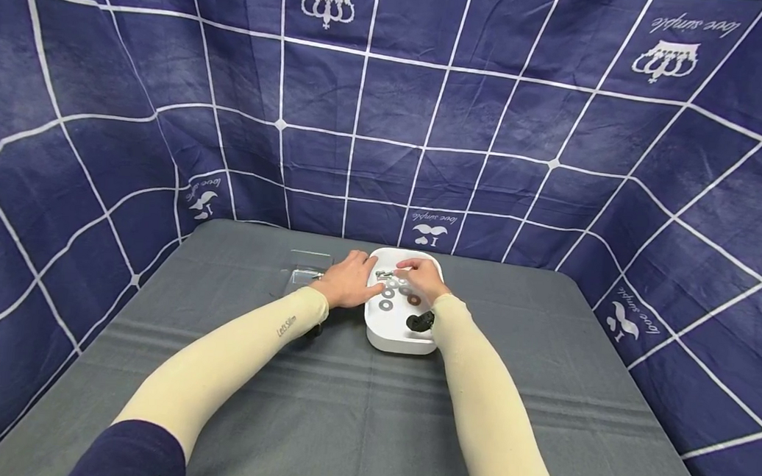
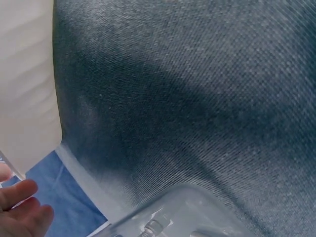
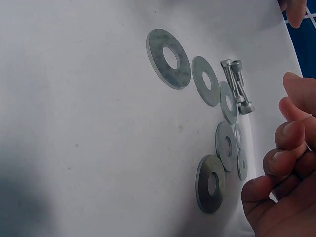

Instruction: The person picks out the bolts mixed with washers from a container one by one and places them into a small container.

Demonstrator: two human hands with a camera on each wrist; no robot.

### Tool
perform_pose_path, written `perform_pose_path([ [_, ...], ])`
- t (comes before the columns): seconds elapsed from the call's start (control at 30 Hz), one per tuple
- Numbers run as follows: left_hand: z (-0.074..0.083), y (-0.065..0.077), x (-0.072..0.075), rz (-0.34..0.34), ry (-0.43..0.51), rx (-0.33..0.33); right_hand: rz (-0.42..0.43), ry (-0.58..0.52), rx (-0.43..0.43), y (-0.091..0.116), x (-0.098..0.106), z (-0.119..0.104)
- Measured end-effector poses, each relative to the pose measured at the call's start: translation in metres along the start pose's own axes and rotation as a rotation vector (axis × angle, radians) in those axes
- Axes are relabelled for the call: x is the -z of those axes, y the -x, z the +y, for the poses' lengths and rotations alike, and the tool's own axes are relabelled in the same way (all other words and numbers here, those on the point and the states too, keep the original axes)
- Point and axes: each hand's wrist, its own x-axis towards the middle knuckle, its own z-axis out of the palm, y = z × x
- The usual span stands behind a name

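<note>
The work seems partway: metal hardware (image 2: 154, 227) sits in the clear box (image 2: 190, 200), washers (image 3: 157, 58) and bolts (image 3: 238, 79) are left in the white tray (image 1: 400, 343), the left hand (image 1: 348, 280) rests relaxed at its rim, and the right hand (image 1: 423, 278) curls above, its hold unclear.

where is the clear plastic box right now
The left wrist view shows the clear plastic box at the bottom edge; in the head view it sits on the gray cloth left of the white tray, beside the left hand.
</note>
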Motion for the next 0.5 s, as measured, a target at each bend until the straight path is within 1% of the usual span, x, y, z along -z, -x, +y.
perform_pose_path([
  [0.17,-0.0007,0.0005,-0.0036,-0.013,-0.004,0.014,-0.021,-0.021,-0.014,-0.0037,-0.0043,0.0036],
  [0.27,-0.0001,0.0004,-0.0045,-0.016,-0.004,0.021,-0.017,-0.028,-0.044,-0.0053,-0.0057,0.0055],
  [0.5,0.0013,0.0007,-0.0038,-0.026,0.003,0.037,-0.014,-0.087,-0.152,-0.0086,-0.0075,0.0075],
])
